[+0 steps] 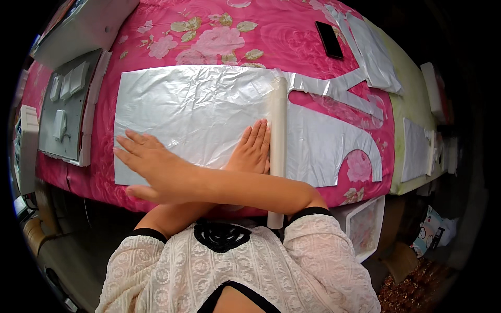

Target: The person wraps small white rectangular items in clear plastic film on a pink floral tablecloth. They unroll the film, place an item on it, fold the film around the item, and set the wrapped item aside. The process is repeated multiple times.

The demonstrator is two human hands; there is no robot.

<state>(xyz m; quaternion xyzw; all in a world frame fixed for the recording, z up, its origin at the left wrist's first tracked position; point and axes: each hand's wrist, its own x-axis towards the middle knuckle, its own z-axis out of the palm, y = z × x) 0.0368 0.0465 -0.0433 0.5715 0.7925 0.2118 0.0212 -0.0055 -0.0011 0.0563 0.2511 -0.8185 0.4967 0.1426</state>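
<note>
My forearms cross, the right one over the left. My left hand (253,148) lies flat, palm down, on a silvery plastic bag (193,99), its edge close beside a pale cream tube (278,141). The tube lies across the bag, and its near end reaches past the table edge toward my body. My right hand (156,164) is over the bag's left part with its fingers spread and nothing in it; whether it touches the bag I cannot tell. To the right of the tube, the bag continues into handle-like strips with a rounded cut-out between them.
A pink flowered cloth (214,44) covers the table. A black phone (329,40) lies at the far right beside more silvery bags (373,52). On the left, a grey board (70,117) bears several small white blocks. A white bin (368,227) stands below the right front edge.
</note>
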